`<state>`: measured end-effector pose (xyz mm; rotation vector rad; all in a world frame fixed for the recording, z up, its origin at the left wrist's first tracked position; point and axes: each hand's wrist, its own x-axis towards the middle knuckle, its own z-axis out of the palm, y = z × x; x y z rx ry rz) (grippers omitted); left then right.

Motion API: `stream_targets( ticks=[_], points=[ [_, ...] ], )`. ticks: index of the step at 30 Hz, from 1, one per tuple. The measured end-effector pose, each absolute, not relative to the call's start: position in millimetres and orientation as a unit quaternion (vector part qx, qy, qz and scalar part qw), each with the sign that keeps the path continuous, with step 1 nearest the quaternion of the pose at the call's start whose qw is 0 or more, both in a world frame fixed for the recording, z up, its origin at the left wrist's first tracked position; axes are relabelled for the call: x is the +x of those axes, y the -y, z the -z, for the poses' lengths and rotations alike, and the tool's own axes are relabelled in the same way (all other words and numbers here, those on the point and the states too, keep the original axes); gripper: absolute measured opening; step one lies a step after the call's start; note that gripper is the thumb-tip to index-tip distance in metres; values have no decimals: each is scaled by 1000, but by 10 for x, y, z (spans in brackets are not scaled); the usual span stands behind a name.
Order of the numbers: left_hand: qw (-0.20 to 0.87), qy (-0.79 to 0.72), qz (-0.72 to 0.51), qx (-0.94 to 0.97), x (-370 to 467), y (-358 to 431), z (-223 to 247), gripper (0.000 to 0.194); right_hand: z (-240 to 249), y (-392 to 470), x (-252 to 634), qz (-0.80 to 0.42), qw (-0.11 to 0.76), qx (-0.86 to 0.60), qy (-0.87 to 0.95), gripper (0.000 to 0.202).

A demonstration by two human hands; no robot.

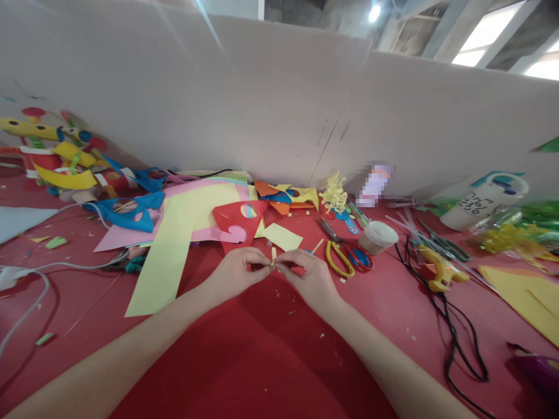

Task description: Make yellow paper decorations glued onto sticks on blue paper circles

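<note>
Both hands meet fingertip to fingertip above the red table, pinching a small pale yellow strip [273, 256] that stands upright between them. My left hand [240, 269] is closed on it from the left, thumb and forefinger together. From the other side, my right hand [311, 276] pinches the same strip near its lower end. Whether the strip is paper or foam I cannot tell. Just beyond the fingers lies a pale yellow square piece [283, 237]. A red cut-out sheet [238, 224] is behind my left hand, and scissors with yellow and red handles [339, 259] lie beyond my right.
Long yellow sheets [163, 262] lie at left over pink ones. A paper cup [378, 237], a yellow glue gun [441, 270] and its black cord [452, 331] are at right. Colourful craft figures [56, 154] stand back left. A pale partition [218, 105] closes off the back.
</note>
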<state>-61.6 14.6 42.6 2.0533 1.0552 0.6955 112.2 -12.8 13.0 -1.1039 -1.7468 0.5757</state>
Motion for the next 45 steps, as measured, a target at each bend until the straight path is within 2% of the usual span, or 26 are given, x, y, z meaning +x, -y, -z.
stream_targets(
  ticks=[6,9,13,17,21,28,33,37,40,45],
  points=[
    [275,-381,-245,848,-624,-150,-442,14,-150,106,1147,-232,437,-437,751,10],
    [275,-377,-215,858,-639,-163,-442,16,-155,99,1145,-272,407,-453,745,8],
    [356,-401,-201,820,-671,-209,-436,19,-171,79,1151,-439,378,-481,658,2],
    [467,-417,-201,753,-696,-254,-448,25,-221,65,1151,-558,382,-450,583,12],
    [550,-405,-181,708,-716,-255,-459,26,-232,70,1130,-598,412,-426,540,16],
    [592,-412,-209,660,-713,-245,-388,19,-172,77,1127,-613,457,-399,506,32],
    [609,-407,-219,645,-703,-248,-362,18,-161,78,1123,-607,462,-402,507,29],
    [643,-418,-252,590,-691,-250,-324,13,-150,85,1107,-558,467,-420,543,16],
    [678,-435,-294,514,-672,-244,-308,11,-153,102,1099,-466,482,-424,609,8],
    [701,-423,-329,470,-639,-215,-358,13,-228,171,1076,-281,502,-425,699,9]
  ],
)
